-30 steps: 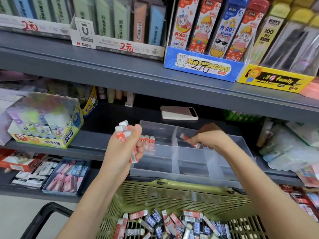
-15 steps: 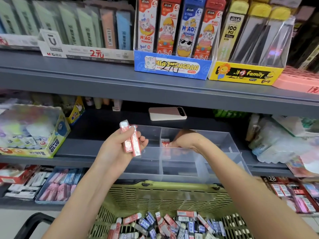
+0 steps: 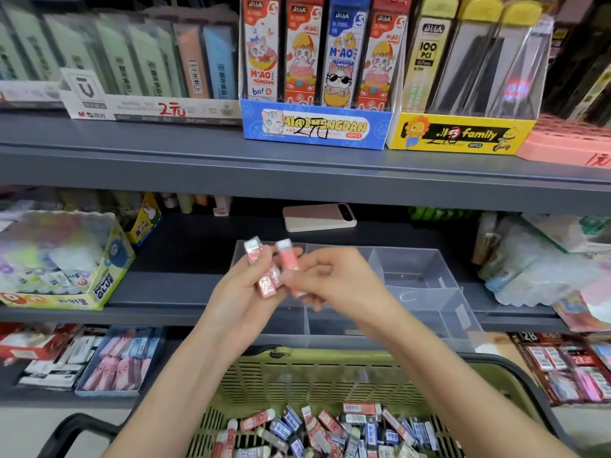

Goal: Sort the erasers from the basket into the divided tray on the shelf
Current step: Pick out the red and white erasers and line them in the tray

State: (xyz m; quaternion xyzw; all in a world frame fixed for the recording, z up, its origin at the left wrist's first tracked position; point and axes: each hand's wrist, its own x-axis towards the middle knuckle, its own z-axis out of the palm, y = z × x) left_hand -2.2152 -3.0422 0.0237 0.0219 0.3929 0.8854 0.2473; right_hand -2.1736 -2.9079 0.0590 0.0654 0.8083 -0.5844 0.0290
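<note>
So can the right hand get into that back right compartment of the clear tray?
Probably yes. The right hand hovers over the clear tray, whose top is open, and nothing stands between it and the back right compartment. It pinches a red eraser, beside the erasers that the left hand holds.

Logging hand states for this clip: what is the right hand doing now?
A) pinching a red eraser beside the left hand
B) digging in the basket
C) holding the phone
A: the right hand pinches a red eraser beside the left hand, which holds more erasers, above the divided tray.
</note>
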